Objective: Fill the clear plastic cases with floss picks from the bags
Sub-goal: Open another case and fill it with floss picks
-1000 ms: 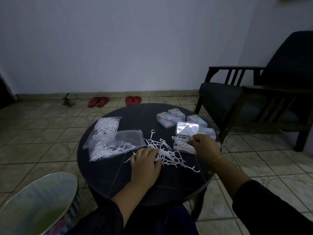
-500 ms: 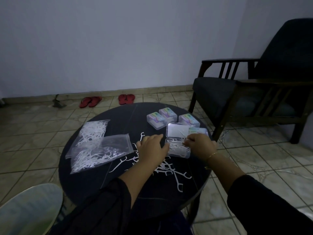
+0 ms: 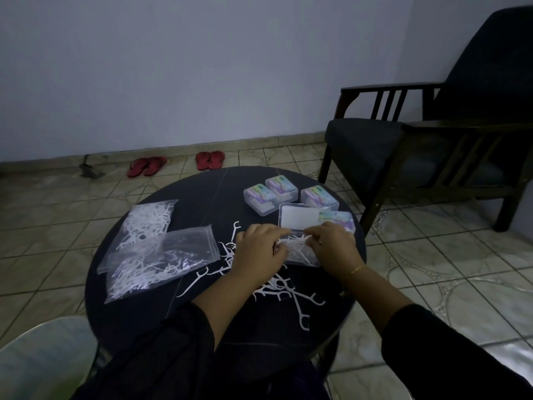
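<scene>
An open clear case [image 3: 300, 220] lies on the round dark table [image 3: 202, 203], its lid raised toward the far side and its tray holding white floss picks [image 3: 297, 248]. My left hand [image 3: 259, 252] and my right hand [image 3: 334, 246] meet over the tray, both pinching a bunch of picks above it. Loose floss picks [image 3: 291, 295] lie scattered on the table in front of me. Two clear bags [image 3: 155, 252] with picks lie at the left. Three shut, filled cases [image 3: 271, 193] sit at the back, a fourth [image 3: 337, 219] behind the open lid.
A dark wooden armchair [image 3: 427, 145] stands close to the table's right side. Two pairs of red sandals [image 3: 178, 164] lie by the far wall on the tiled floor. A pale round seat [image 3: 37, 362] shows at the bottom left.
My left hand left the loose pile and came right to the open case. The right hand stayed at the tray. The view shifted, so everything sits lower in frame.
</scene>
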### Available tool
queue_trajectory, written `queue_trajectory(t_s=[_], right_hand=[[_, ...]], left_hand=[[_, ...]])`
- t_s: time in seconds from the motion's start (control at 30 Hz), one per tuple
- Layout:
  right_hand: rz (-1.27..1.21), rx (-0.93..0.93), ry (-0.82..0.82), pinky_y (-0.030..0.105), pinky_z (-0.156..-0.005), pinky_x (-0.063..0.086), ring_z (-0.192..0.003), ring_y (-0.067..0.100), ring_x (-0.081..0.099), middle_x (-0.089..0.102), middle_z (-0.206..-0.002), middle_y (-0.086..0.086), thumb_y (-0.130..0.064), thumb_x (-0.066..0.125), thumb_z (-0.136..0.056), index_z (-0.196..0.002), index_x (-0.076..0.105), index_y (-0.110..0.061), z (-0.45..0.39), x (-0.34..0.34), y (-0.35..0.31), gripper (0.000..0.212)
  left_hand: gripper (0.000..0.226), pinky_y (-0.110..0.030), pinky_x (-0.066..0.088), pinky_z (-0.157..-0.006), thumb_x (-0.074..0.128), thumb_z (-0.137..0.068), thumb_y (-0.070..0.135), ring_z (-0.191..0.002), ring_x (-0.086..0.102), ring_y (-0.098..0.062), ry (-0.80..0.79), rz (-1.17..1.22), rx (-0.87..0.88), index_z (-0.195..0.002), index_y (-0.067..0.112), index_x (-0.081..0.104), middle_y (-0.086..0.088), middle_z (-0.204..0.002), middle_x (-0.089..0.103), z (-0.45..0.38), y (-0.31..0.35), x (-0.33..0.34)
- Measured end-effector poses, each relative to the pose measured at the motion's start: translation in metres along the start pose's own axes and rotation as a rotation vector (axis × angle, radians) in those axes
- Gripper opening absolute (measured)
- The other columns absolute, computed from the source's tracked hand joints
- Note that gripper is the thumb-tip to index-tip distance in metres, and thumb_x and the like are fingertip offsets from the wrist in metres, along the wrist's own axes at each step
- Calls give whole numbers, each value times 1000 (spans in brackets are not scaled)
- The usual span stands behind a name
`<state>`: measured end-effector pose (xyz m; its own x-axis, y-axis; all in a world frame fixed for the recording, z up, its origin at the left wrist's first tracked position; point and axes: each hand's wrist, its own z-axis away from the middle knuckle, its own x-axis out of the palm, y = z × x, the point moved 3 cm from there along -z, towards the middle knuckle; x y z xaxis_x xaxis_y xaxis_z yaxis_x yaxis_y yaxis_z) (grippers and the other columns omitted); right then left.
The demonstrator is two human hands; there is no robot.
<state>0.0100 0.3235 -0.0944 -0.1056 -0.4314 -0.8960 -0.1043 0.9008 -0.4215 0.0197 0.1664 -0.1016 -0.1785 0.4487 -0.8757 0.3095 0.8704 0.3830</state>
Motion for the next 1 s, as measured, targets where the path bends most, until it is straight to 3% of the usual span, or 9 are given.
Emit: queue_trajectory(t_s=[0.13,0.3,0.57,0.73,0.83,0.93,1.0], right_hand=[[-117,-15,31,35,-98,43,-103,14,58,67,-112,1,-21,56,-93,-113,67,-17,3,-3,1,23],[-391,111,123,16,-89,34,-111,14,56,64,-121,5,-16,54,-95,-120,63,-9,6,-15,5,28],[-464,170,91,13,-89,33,-110,8,54,64,-123,3,-17,56,-94,-118,64,-9,1,-15,9,27],[-608,242,206,23,-90,44,-101,10,58,67,-113,5,-17,59,-91,-113,67,-8,-3,-19,16,25],[-756,303,311,23,-79,49,-93,13,61,67,-104,4,-18,60,-91,-110,67,-9,-3,-19,19,23],[-860,348,368,14,-62,42,-77,4,58,64,-92,-2,-19,59,-91,-110,65,-11,-1,-19,21,21],[-903,368,378,13,-59,41,-73,3,58,63,-86,-3,-17,60,-91,-108,66,-11,-1,-18,23,19]], left_hand=[[39,-30,20,-95,57,-86,46,-124,31,-9,-89,-67,115,-125,41,57,18,-132,46,-2,2,5],[31,-32,21,-96,59,-84,47,-126,29,-12,-102,-92,157,-112,39,67,18,-137,42,-6,9,9],[27,-32,22,-94,63,-80,57,-127,30,-12,-67,-38,43,-90,33,71,16,-133,45,-12,14,12],[38,-32,27,-94,60,-81,58,-124,33,-14,-76,-35,14,-108,32,58,13,-130,47,-12,13,14],[47,-32,26,-95,58,-83,56,-126,31,-14,-98,-12,10,-126,37,52,12,-133,43,-12,11,14],[44,-32,25,-95,56,-84,58,-126,30,-14,-125,-3,-16,-124,39,56,12,-132,42,-13,9,17],[39,-31,24,-93,56,-84,58,-124,31,-13,-105,6,-36,-117,38,61,13,-129,44,-13,9,18]])
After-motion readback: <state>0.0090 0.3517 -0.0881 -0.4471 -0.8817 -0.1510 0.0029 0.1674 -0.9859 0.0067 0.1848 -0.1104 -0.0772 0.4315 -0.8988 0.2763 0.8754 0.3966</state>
